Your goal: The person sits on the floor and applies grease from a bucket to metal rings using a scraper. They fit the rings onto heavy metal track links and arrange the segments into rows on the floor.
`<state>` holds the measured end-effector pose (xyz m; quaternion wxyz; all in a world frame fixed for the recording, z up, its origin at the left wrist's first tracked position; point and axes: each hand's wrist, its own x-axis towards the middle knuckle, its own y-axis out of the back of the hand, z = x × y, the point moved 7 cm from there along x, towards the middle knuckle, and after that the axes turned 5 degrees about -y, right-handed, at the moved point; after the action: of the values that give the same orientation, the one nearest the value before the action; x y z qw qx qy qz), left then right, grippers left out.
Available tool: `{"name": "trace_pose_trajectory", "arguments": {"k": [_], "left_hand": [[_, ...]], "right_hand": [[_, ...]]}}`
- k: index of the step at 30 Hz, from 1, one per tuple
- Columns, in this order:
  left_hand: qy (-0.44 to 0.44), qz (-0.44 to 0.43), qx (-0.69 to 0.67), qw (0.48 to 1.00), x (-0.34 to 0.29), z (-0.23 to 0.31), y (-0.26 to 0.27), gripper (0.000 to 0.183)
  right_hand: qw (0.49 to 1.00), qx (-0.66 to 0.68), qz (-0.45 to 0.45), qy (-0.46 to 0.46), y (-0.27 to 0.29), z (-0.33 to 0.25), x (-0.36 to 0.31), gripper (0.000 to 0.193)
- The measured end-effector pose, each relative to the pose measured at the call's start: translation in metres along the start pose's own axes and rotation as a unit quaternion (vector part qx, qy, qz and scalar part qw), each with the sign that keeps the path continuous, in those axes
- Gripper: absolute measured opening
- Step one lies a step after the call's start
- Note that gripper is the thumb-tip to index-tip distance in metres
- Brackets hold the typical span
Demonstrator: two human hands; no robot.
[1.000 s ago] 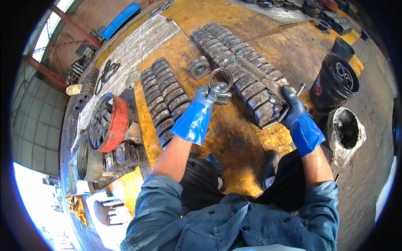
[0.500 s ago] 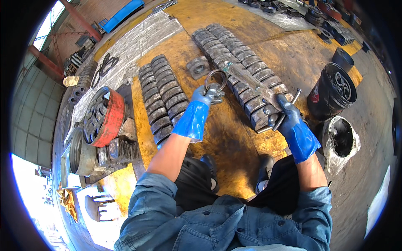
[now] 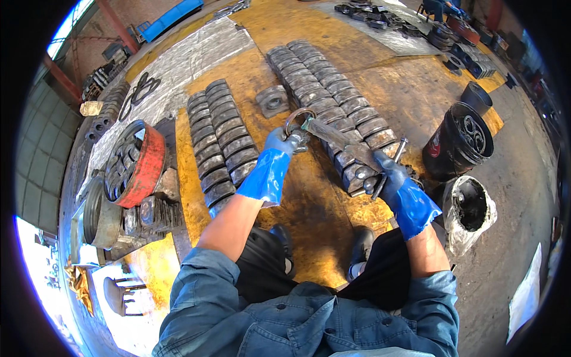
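Observation:
My left hand (image 3: pixel 284 144), in a blue rubber glove, is closed round a dark metal ring (image 3: pixel 301 118) held up over the yellow floor. In my right hand (image 3: pixel 392 178), gloved alike, is a long flat greyish stick-like tool (image 3: pixel 336 135), its greenish tip at the ring's edge. A metal rod (image 3: pixel 399 150) with a knobbed end also shows at the right hand; whether the fingers grip it is unclear. Beneath the tool runs a long double row of dark metal blocks (image 3: pixel 324 89). To the left lies a shorter double row (image 3: pixel 223 131). A single block with a hole (image 3: pixel 272 100) sits between them.
On the right stand a black bucket (image 3: pixel 455 146) with rings inside and a plastic-lined container (image 3: pixel 473 208). A red-sided drum (image 3: pixel 146 163) holding metal parts is at left, near a stool (image 3: pixel 122 296). At the far right, part of another person (image 3: pixel 439 8) shows.
My right hand has moved left and a little down, bringing the flat tool's tip from beyond the ring to its edge. The left hand still holds the ring. The view has shifted slightly.

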<state>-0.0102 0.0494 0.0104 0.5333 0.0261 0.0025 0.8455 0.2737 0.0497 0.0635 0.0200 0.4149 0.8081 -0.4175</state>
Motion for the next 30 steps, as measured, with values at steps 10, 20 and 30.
{"name": "trace_pose_trajectory", "arguments": {"k": [10,20,30], "left_hand": [[0.057,-0.064,-0.006,0.996,-0.012,-0.011,-0.033,0.023],[0.033,-0.130,-0.100,0.986,-0.009,-0.035,-0.045,0.052],[0.116,-0.119,-0.014,0.986,-0.007,-0.055,-0.045,0.054]], "right_hand": [[1.000,0.013,-0.019,0.009,0.024,0.017,0.030,0.047],[0.988,0.116,0.088,0.043,0.047,0.003,0.030,0.033],[0.958,0.143,0.175,0.177,0.162,-0.127,-0.027,0.032]]}}
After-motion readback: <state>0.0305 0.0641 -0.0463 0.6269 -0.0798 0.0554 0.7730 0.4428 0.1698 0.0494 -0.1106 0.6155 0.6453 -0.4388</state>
